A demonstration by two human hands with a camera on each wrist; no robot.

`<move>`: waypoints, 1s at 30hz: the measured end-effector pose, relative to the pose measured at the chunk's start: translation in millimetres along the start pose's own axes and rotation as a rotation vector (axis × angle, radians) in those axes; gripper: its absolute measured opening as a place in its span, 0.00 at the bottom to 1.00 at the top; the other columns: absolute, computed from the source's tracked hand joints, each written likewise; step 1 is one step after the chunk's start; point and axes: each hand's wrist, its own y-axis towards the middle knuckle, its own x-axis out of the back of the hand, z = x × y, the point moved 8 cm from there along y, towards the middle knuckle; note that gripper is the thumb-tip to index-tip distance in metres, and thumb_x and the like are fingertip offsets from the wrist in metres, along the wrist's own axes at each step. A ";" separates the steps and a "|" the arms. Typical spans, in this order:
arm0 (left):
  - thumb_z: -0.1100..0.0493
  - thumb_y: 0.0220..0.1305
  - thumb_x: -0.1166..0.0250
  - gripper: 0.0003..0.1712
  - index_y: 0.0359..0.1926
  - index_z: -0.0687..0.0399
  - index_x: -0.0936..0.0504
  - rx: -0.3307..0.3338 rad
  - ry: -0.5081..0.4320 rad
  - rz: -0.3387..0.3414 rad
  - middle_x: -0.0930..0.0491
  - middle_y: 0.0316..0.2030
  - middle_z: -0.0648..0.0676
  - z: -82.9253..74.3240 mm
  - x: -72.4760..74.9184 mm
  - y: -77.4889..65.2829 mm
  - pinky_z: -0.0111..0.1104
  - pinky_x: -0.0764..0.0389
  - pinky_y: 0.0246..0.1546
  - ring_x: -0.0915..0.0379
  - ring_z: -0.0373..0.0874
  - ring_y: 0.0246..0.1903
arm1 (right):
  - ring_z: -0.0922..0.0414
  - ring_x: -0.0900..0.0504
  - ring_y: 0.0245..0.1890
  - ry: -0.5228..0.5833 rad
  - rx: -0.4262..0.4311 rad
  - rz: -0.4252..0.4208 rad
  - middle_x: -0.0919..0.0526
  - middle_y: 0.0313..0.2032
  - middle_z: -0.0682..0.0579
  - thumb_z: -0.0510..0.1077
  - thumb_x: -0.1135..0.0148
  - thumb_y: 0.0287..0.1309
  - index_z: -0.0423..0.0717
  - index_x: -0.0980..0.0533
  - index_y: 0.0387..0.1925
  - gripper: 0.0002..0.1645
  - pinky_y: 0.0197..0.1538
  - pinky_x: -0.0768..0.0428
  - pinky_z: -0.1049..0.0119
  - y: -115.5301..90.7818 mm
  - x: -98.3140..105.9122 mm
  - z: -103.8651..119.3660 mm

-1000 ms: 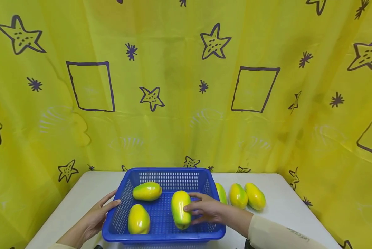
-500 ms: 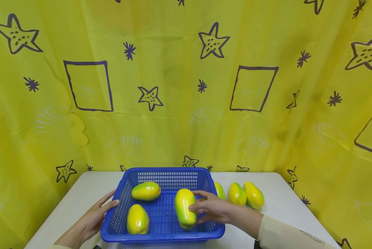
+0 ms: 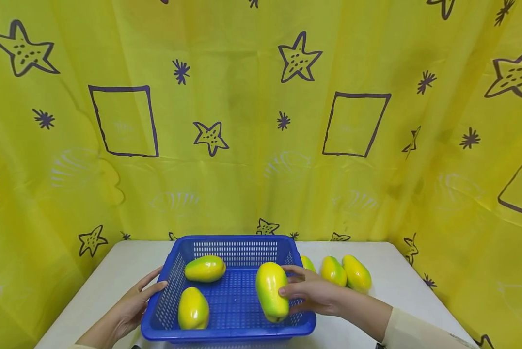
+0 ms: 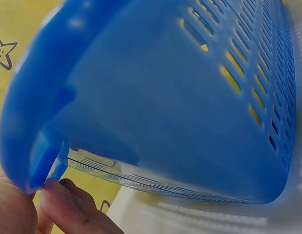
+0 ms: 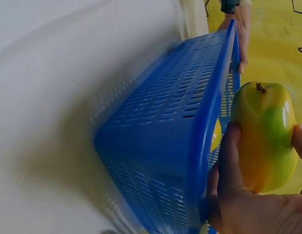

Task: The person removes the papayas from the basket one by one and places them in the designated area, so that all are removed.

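My right hand [image 3: 315, 293] grips a yellow-green mango [image 3: 272, 292], thumb and fingers round its right side. The mango is above the right part of a blue plastic basket [image 3: 230, 334]. In the right wrist view the same mango [image 5: 265, 139] is up at the rim, its dark stem end showing. My left hand [image 3: 134, 305] holds the basket's left rim, thumb on top and fingers outside; the left wrist view has these fingers [image 4: 68, 207] right under the rim. Inside the basket lie two mangoes, one at the back left [image 3: 205, 268] and one at the front left [image 3: 193, 308].
Right of the basket, on the white table [image 3: 400, 261], lie two mangoes side by side, one [image 3: 333, 271] left of the other [image 3: 356, 273]. Another mango [image 3: 307, 263] is partly hidden behind the basket's right side. A yellow patterned curtain [image 3: 252, 189] surrounds the table.
My right hand has moved the mango to the right, from over the basket's middle toward its right wall. My left hand stays on the rim, and the two mangoes inside lie still.
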 end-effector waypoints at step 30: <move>0.48 0.68 0.37 0.49 0.78 0.49 0.55 -0.011 -0.017 0.003 0.22 0.51 0.64 -0.1 -2.1 -2.3 0.47 0.14 0.42 0.17 0.50 0.38 | 0.45 0.20 0.54 -0.002 0.014 -0.085 0.63 0.70 0.19 0.39 0.39 0.64 0.36 0.61 0.75 0.51 0.55 0.21 0.39 -42.3 45.9 0.7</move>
